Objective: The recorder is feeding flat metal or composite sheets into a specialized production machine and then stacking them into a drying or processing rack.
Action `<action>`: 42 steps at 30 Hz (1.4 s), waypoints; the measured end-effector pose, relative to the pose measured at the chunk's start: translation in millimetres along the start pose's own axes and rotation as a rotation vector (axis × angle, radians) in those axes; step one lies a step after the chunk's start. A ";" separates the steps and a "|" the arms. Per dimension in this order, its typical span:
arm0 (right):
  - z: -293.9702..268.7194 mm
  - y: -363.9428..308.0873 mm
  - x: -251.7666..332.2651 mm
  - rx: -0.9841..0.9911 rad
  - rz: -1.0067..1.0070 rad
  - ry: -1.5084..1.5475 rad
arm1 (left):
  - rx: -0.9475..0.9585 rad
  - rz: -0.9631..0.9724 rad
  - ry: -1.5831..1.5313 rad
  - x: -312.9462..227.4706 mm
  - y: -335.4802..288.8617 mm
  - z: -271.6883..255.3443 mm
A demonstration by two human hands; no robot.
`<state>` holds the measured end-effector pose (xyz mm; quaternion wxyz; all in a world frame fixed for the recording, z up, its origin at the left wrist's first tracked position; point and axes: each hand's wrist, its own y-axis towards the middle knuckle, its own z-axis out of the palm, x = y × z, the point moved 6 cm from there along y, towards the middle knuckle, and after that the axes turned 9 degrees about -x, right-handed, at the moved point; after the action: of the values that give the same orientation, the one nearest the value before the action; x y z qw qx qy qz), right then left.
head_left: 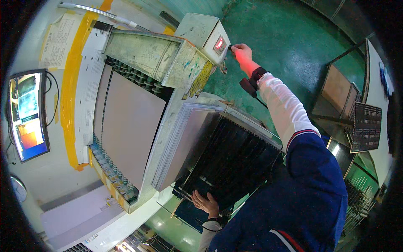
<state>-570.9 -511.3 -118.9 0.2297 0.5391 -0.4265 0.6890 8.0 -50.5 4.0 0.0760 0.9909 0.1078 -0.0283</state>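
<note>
Control box [212, 35] — right hand [242, 53] presses its side, fingers together — left hand [205, 203] spread under dark rack [235, 161].

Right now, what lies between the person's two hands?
In the head view, the dark ribbed rack and a stack of grey sheets lie between the left hand and the right hand at the control box.

This was a factory floor. A large grey machine [142, 59] with rows of rollers [138, 77] carried a flat sheet [130, 126], with a control box [210, 35] on top. The floor [285, 38] was painted green, and a monitor [27, 113] hung nearby.
</note>
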 end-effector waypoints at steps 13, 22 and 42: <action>3.3 13.6 -2.0 -0.006 -0.033 -0.006 | 0.004 -0.029 -0.006 -0.6 6.5 8.2; 4.1 8.8 1.2 0.008 -0.029 0.023 | 0.000 -0.011 0.002 -2.2 7.1 7.0; 2.5 2.5 7.5 0.014 0.009 0.063 | 0.001 -0.012 0.000 -2.2 7.3 7.4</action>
<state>-573.9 -515.8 -112.6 0.2360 0.5169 -0.4165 0.7097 7.1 -59.1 -2.1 0.0756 0.9902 0.1139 -0.0290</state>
